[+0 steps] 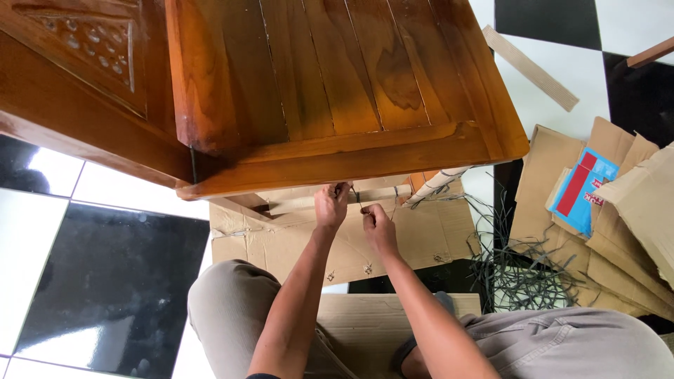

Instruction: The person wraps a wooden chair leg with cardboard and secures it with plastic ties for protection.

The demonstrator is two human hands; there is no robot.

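Two hands raised at frame centre under a wooden chair's front rail, left hand (pixel 331 205) and right hand (pixel 378 226) each pinching a thin dark strap (pixel 357 199), forearms angled upward, flattened cardboard (pixel 295 242) below, chair (pixel 337 84) filling the upper frame.

Glossy varnished wooden chair (pixel 351 84), matt cardboard (pixel 428 235)
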